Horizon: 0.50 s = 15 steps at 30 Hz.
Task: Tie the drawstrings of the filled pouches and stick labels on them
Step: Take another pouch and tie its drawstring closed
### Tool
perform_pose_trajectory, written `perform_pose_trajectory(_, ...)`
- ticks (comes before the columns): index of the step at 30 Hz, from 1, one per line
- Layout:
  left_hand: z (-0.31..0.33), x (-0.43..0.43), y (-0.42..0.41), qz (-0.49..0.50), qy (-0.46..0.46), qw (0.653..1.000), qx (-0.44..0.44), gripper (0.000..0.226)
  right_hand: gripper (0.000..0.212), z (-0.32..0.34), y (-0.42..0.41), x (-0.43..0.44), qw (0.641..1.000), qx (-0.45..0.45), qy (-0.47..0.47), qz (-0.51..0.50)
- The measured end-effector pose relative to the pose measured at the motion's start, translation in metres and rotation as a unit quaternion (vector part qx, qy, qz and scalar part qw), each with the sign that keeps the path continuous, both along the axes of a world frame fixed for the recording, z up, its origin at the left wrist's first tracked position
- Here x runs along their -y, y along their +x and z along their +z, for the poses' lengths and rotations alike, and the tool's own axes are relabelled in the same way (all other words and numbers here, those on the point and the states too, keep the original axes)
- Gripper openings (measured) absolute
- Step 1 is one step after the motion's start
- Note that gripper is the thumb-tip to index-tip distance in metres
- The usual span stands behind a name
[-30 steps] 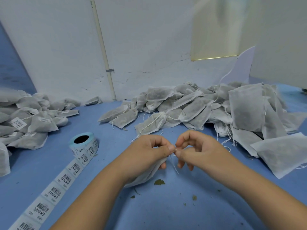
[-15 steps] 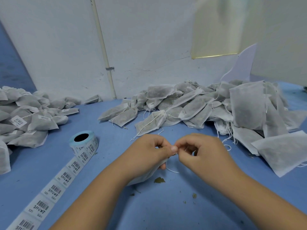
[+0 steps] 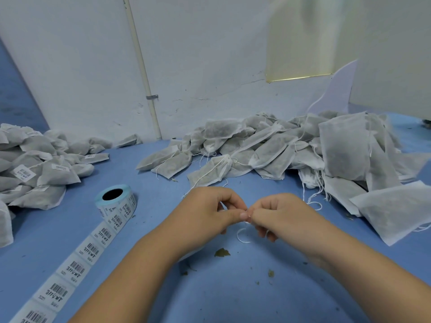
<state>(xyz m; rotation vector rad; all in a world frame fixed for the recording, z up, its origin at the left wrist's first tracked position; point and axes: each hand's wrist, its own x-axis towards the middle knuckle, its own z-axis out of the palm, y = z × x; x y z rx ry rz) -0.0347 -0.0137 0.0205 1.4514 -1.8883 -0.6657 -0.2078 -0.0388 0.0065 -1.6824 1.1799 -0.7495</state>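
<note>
Over the blue tabletop (image 3: 233,290) the left hand (image 3: 205,213) and right hand (image 3: 282,215) meet, fingers (image 3: 243,215) of both pinching a thin white drawstring (image 3: 240,237) whose loop hangs below; its pouch is hidden under the left hand. The string looks light, limp and slippery, best pinched close to the pouch's neck. Beyond lie the label roll (image 3: 116,201) and untied pouches (image 3: 268,155).

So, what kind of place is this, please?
Probably a small packing workshop: a heap of filled drawstring pouches on a blue table, a roll of barcode labels, and a pile of labelled pouches.
</note>
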Motion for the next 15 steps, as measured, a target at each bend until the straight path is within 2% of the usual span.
perform_pose_trajectory(4, 0.004, -0.0009, 0.0001, -0.007, -0.024, 0.999, 0.041, 0.017, 0.016, 0.0013, 0.0006, -0.0003, 0.999, 0.017, 0.032, 0.002)
perform_pose_trajectory(8, 0.006, -0.0022, -0.0022, 0.005, -0.025, 0.997, 0.072, 0.023, 0.026, 0.002, 0.0008, -0.0001, 1.0, 0.017, 0.024, -0.009)
perform_pose_trajectory(12, 0.0067, -0.0025, -0.0035, 0.022, 0.039, 0.999, -0.021, 0.019, 0.027, 0.0016, 0.0002, 0.0008, 1.0, 0.01, -0.013, -0.021)
perform_pose_trajectory(15, 0.0094, -0.0033, -0.003, 0.009, 0.09, 0.992, -0.09, 0.021, 0.019, 0.0018, -0.0008, -0.0012, 0.999, 0.005, -0.041, -0.013)
